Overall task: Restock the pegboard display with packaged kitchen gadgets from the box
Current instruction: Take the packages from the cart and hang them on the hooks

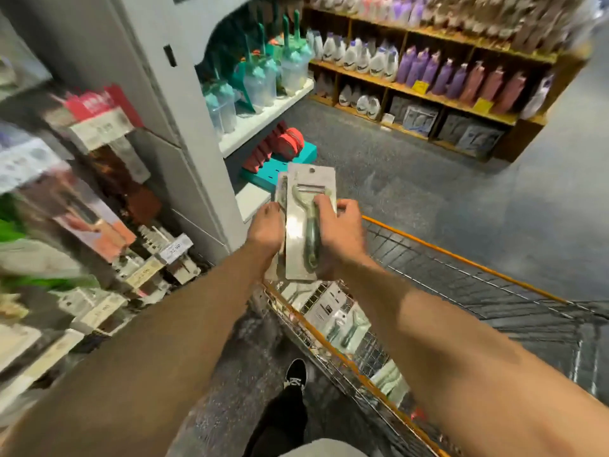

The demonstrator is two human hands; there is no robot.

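Above the left rim of the wire cart [461, 258], both hands hold a peeler pack [298, 232] upright, with at least one more pack behind it. The left hand [265, 225] curls round the left edge. The right hand [342, 229] pinches the front pack, thumb on its face. Spare packs [339, 321] lie inside the cart. The blurred pegboard display [99, 192] stands left of the cart.

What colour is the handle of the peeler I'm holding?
Dark green. The peeler sits in a pale grey-green pack, shown best in the head view.
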